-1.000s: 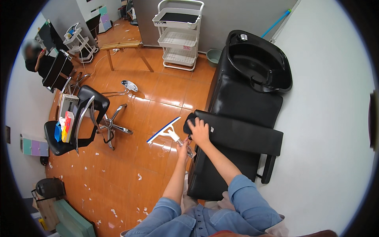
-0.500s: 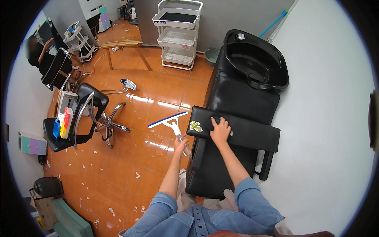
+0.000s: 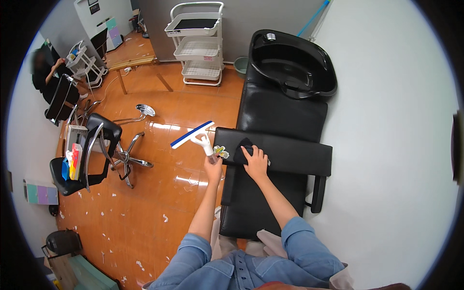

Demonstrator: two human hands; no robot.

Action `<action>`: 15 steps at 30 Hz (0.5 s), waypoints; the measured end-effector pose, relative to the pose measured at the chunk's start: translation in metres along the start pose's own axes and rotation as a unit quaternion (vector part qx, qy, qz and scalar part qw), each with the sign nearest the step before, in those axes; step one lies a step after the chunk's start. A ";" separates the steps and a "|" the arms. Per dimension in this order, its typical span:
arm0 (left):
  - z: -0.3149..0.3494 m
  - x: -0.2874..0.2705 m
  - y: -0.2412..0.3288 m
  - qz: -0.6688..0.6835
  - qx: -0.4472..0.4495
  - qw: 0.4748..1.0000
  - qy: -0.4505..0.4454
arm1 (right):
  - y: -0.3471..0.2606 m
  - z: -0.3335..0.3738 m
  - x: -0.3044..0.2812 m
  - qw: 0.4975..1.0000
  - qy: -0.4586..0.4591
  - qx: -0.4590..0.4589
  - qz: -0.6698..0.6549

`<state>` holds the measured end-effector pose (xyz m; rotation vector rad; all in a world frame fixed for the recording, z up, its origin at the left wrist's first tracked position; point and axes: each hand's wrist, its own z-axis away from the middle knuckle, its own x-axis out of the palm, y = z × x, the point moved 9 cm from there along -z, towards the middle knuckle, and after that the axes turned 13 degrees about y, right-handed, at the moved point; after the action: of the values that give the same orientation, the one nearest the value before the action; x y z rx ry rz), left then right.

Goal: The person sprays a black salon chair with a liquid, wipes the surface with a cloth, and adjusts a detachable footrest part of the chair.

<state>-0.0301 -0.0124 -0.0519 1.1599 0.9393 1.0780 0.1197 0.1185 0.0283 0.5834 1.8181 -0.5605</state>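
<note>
Left hand (image 3: 213, 168) grips the squeegee (image 3: 206, 144), blade towards eleven o'clock; right hand (image 3: 255, 162) holds the cloth (image 3: 244, 149), whose rubbing could lift the sticker (image 3: 221, 152) at nine o'clock.

Left head fisheye looks down and forward over the wearer's blue shirt (image 3: 224, 274), left hand (image 3: 212, 169) and right hand (image 3: 255, 162) mid-frame, white trolley (image 3: 195, 48) farther off; edges bow at rim, far-left detail seems blurred.

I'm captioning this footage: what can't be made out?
Head view: most of the clear squeegee handle, hidden by the left hand.
Head view: part of the black cloth, under the right hand.
Head view: top of the blue pole, cut off by the upper edge.
</note>
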 end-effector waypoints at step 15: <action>0.028 0.094 -0.018 -0.123 -0.082 0.986 -0.082 | 0.241 0.093 -0.044 0.940 0.034 0.331 0.079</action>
<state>0.0215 0.0716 -0.0677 0.9530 0.8243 0.8312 0.3517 0.2395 0.0202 1.2026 1.6050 -1.0622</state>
